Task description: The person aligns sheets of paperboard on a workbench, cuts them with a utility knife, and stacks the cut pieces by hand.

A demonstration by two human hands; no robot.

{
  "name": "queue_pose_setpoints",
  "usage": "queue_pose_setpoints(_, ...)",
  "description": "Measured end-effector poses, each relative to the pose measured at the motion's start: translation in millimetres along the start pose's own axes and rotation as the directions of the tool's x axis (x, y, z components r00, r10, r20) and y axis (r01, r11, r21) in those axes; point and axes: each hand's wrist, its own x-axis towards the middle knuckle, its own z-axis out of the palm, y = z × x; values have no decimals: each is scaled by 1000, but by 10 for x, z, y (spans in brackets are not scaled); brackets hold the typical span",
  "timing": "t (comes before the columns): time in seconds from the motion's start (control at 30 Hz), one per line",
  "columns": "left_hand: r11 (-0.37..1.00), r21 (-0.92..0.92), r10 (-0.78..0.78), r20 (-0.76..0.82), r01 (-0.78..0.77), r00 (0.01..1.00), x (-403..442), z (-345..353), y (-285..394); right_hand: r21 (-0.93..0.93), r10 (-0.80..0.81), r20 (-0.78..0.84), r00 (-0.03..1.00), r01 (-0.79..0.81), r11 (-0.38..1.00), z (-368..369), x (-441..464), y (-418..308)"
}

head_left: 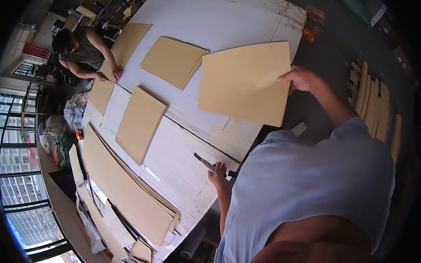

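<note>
My right hand (298, 79) pinches the right edge of a large tan sheet (246, 81), raised above the table's near right part. At the table's near edge, my left hand (218, 173) holds a knife-like tool (204, 162) with a pale body and a dark tip pointing up and left. A stack of tan sheets (140, 124) lies up and left of the tool. Beyond it rests another stack (174, 62), partly next to the raised sheet.
Across the white table (202, 20), a co-worker (85, 50) leans over a tan sheet (128, 41). Long tan sheets (124, 185) lie along the left side, near an orange tape measure (79, 134). Curved pale pieces (372, 102) stand at the right.
</note>
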Motion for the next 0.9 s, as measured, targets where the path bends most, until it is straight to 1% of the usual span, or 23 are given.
queue_pose_setpoints(0.07, 1000, 23, 11, 5, -11, 1000, 33, 75, 38, -31, -94, -31, 995, 93, 995, 2, 186, -278)
queue_pose_setpoints(0.1, 1000, 14, 25, -6, -25, 1000, 44, 124, 62, -34, -102, -13, 995, 101, 994, -4, 365, -383)
queue_pose_setpoints(0.17, 999, 50, 16, -55, -13, 998, 89, 236, 103, 37, -177, -24, 984, 178, 983, 16, 839, -576)
queue_pose_setpoints(0.2, 999, 48, 12, -67, -9, 998, 110, 286, 134, 46, -208, 39, 977, 207, 977, 45, 1153, -659)
queue_pose_setpoints(0.23, 999, 46, 8, -80, -4, 997, 129, 345, 160, 48, -217, 61, 974, 214, 976, 117, 1503, -726)
queue_pose_setpoints(0.27, 999, 32, 4, -120, -1, 993, 153, 413, 174, 103, -245, 66, 967, 237, 966, 226, 1876, -775)
queue_pose_setpoints(0.3, 998, 60, 8, -132, 0, 991, 194, 440, 158, 156, -267, 72, 961, 253, 955, 343, 2249, -812)
queue_pose_setpoints(0.37, 995, 96, 27, -160, -12, 987, 119, 603, 263, 187, -256, 116, 960, 232, 955, 633, 3005, -842)
queue_pose_setpoints(0.4, 996, 84, 37, -188, -21, 981, 104, 656, 256, 218, -249, 131, 960, 217, 952, 770, 3365, -806)
queue_pose_setpoints(0.43, 997, 76, 26, -227, -9, 974, 34, 761, 325, 228, -236, 163, 958, 196, 954, 907, 3692, -728)
queue_pose_setpoints(0.5, 995, 96, 9, -308, 21, 951, -61, 878, 333, 345, -214, 117, 970, 162, 925, 1205, 4289, -495)
queue_pose_setpoints(0.53, 992, 123, 9, -326, 33, 945, -118, 893, 307, 368, -156, 120, 980, 102, 924, 1289, 4568, -312)
queue_pose_setpoints(0.57, 993, 112, 9, -335, 30, 942, -188, 892, 251, 371, -122, 142, 982, 61, 927, 1351, 4865, -77)
queue_pose_setpoints(0.6, 994, 105, -3, -363, 44, 932, -283, 921, 240, 308, 44, 63, 997, -61, 950, 1397, 5124, 160)
queue_pose_setpoints(0.63, 994, 94, -15, -386, 55, 922, -367, 961, 230, 245, 199, -29, 980, -186, 952, 1420, 5185, 299)
queue_pose_setpoints(0.67, 994, 87, -31, -406, 72, 913, -428, 971, 190, 322, 119, 44, 992, -126, 938, 1365, 5171, 460)
queue_pose_setpoints(0.7, 986, 113, -58, -433, 118, 899, -475, 976, 147, 314, 136, 52, 989, -145, 938, 1384, 5252, 526)
queue_pose_setpoints(0.73, 977, 138, -85, -457, 165, 886, -510, 979, 114, 299, 194, -6, 981, -183, 937, 1423, 5294, 523)
queue_pose_setpoints(0.77, 976, 126, -100, -465, 178, 879, -507, 977, 58, 280, 248, -68, 966, -220, 935, 1432, 5325, 524)
queue_pose_setpoints(0.8, 964, 168, -116, -436, 207, 893, -504, 982, 37, 268, 261, -67, 963, -234, 935, 1414, 5329, 548)
queue_pose_setpoints(0.83, 950, 210, -131, -403, 230, 906, -516, 989, 13, 299, 235, -40, 971, -213, 930, 1389, 5327, 562)
queue_pose_setpoints(0.87, 955, 188, -133, -416, 228, 900, -503, 1021, -15, 333, 205, -13, 979, -189, 924, 1373, 5313, 567)
queue_pose_setpoints(0.9, 957, 177, -138, -417, 229, 898, -485, 1055, 2, 323, 205, -11, 979, -191, 927, 1358, 5311, 587)
